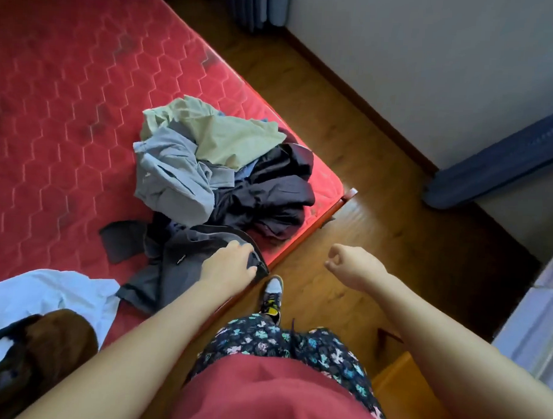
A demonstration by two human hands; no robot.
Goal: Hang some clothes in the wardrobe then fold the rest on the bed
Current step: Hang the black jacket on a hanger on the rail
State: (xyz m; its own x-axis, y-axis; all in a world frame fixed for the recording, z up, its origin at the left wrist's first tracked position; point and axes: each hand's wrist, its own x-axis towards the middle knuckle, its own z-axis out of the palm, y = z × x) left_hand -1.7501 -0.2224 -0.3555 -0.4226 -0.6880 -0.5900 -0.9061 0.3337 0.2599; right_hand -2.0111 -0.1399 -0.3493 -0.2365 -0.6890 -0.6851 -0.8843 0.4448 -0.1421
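Observation:
A heap of clothes lies near the corner of the red mattress point(69, 92): a pale green garment point(227, 138) on top, a grey-blue shirt point(169, 177) to its left, dark navy clothes point(275, 193) to the right. A dark grey garment point(179, 256) sprawls at the bed's near edge. My left hand point(232, 264) rests on that grey garment, fingers curled over its zipped edge. My right hand point(351, 265) hovers over the floor beside the bed, fingers loosely closed with nothing in them.
A light blue shirt point(56, 295) and a brown garment point(44, 351) lie at the lower left of the bed. Wooden floor point(349, 143) runs along the bed's right side. A white wall point(430, 73) and a blue curtain point(496, 163) stand beyond. My shoe point(272, 295) is by the bed frame.

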